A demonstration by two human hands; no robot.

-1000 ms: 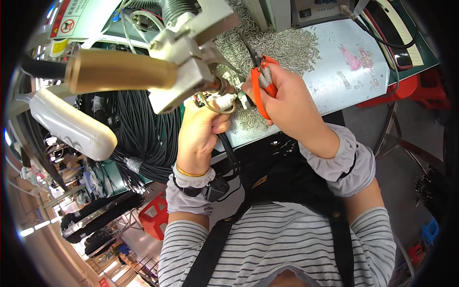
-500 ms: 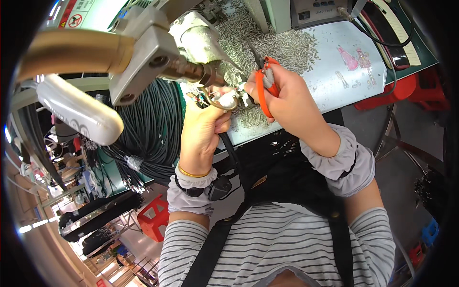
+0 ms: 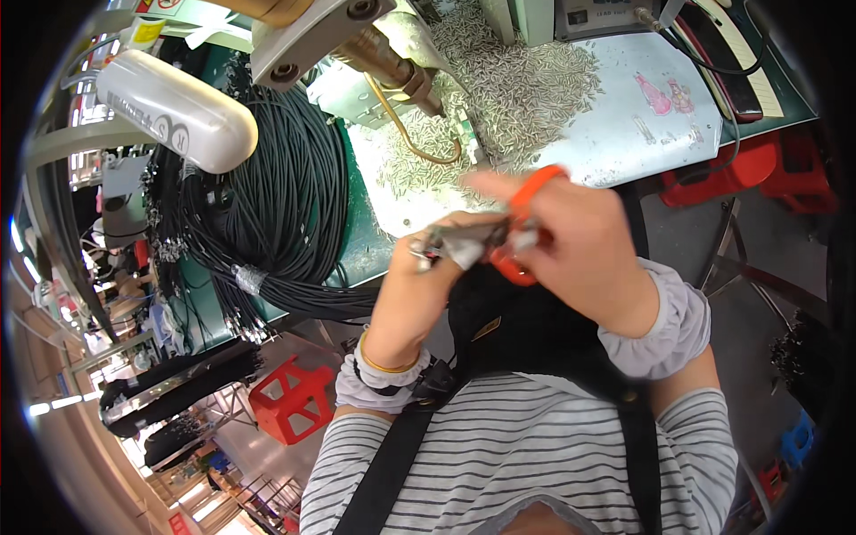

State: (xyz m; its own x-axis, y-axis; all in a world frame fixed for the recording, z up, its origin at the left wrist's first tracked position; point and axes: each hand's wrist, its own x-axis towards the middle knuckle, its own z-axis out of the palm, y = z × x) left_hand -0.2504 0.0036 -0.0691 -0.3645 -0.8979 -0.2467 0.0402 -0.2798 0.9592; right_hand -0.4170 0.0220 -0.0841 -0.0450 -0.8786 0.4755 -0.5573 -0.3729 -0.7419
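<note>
My left hand [image 3: 423, 281] is closed around small metal-ended pieces [image 3: 426, 252], probably cable ends. They are too small and blurred to make out fully. In my right hand [image 3: 580, 241], smeared by motion, are scissors [image 3: 540, 189] with orange handles. Their grey blades point left and lie over the fingers of my left hand, close to the metal ends. Both hands are in front of my black apron [image 3: 517, 330], off the near edge of the work surface. The machine's metal nozzle-like head [image 3: 415, 82] hangs beyond them, above a small metal fixture [image 3: 465, 134].
Many small metal pins [image 3: 526, 98] cover the pale work plate [image 3: 615, 147]. A thick coil of black cables [image 3: 276, 205] lies on the left. A white cylindrical lamp-like part [image 3: 178, 111] hangs at upper left. Red stools [image 3: 290, 401] stand on the floor.
Both hands have come away from the machine head, down toward my apron. The scissors have turned from pointing away to pointing left, over my left hand. The view has shifted too.
</note>
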